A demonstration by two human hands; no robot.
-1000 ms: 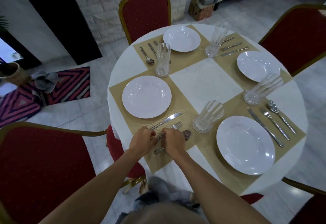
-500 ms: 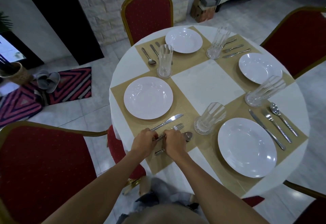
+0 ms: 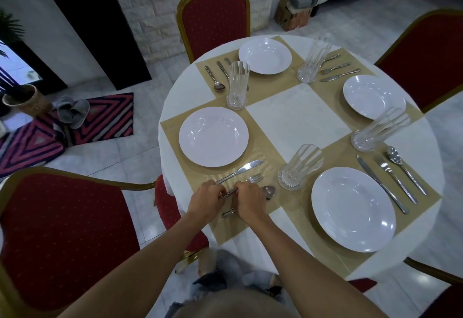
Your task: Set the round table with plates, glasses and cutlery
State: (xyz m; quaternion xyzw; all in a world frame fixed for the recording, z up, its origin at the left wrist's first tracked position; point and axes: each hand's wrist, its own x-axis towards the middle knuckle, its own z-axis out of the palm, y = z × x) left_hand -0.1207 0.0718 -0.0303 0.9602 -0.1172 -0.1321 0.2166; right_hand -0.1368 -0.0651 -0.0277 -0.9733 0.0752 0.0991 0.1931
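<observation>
Cutlery is being handled at the near-left place of the round table (image 3: 295,122). The left hand (image 3: 204,201) is being held with its fingers curled together onto the end of the fork (image 3: 255,178) handle. A short stretch of that handle is being shown between the two hands. The right hand (image 3: 248,200) is being held just beside it, fingers bunched and curled over the fork's shaft and the handle of the spoon (image 3: 269,190). Its fingertips are being hidden by the back of the hand, so whether either handle is being pinched cannot be told. Only the fork's tines, the spoon's bowl and the tip of the spoon's handle are being left in sight around that hand.

The knife (image 3: 243,170) is being shown along its blade, while its handle end is being covered by the left knuckles. All three pieces are being carried by a tan placemat (image 3: 172,130), just beside the white plate (image 3: 213,136) on the side nearer the person. A ribbed glass (image 3: 299,167) is being kept near the spoon's bowl, apart from it.

At the far place, part of the far cutlery (image 3: 213,77) is being hidden behind a tall glass (image 3: 237,85). The right-side glass (image 3: 378,130) is being smeared and stretched by the lens. The nearest red chair (image 3: 62,230) is being cut off by the left and bottom edges.
</observation>
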